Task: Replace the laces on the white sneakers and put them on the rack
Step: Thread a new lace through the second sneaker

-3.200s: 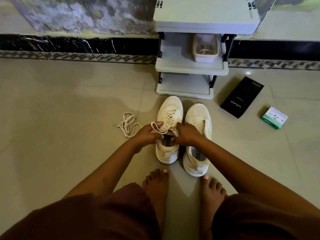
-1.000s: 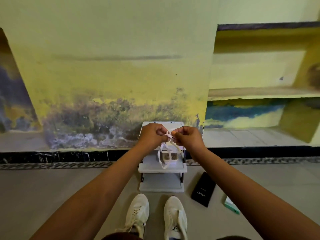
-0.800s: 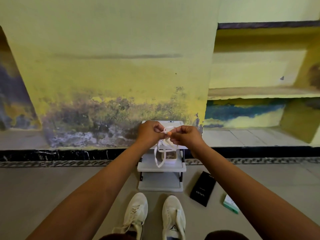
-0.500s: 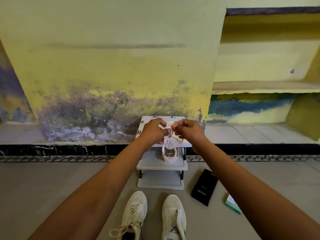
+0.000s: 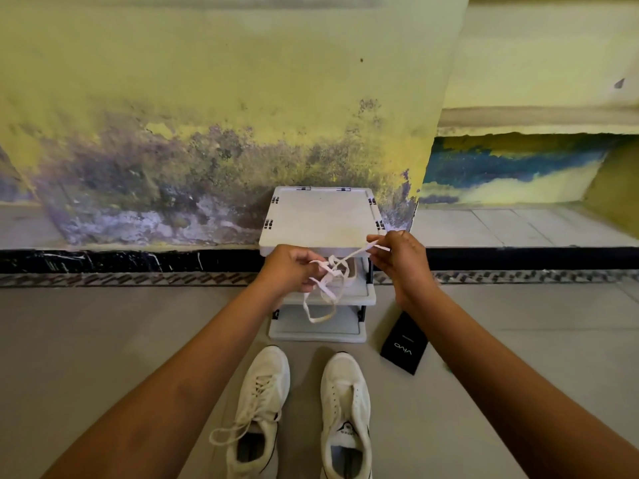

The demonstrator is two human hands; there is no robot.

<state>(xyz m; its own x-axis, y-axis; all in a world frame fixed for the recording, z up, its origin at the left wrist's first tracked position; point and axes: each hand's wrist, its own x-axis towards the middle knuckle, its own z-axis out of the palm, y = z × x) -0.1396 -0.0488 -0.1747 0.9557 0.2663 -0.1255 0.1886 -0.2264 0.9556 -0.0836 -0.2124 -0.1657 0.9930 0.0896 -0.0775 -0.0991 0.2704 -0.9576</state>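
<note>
I hold a loose white lace (image 5: 326, 288) in the air in front of the white rack (image 5: 320, 216). My left hand (image 5: 292, 269) grips the knotted bundle of it. My right hand (image 5: 397, 259) pinches one end and holds it out to the right, so that strand runs taut between my hands. A loop hangs below my left hand. On the floor beneath stand two white sneakers side by side. The left sneaker (image 5: 259, 406) is laced, with loose lace loops trailing at its left. The right sneaker (image 5: 345, 399) shows bare eyelets.
The rack stands against a stained yellow wall (image 5: 214, 115) with a black skirting band (image 5: 121, 261). A small white container sits on its middle shelf, mostly hidden by the lace. A black box (image 5: 403, 344) lies on the tiled floor right of the rack.
My hands were close together over the lace; now my right hand has drawn one end out to the right. Earlier both hands worked at the left sneaker's laces. The view has tilted down a little.
</note>
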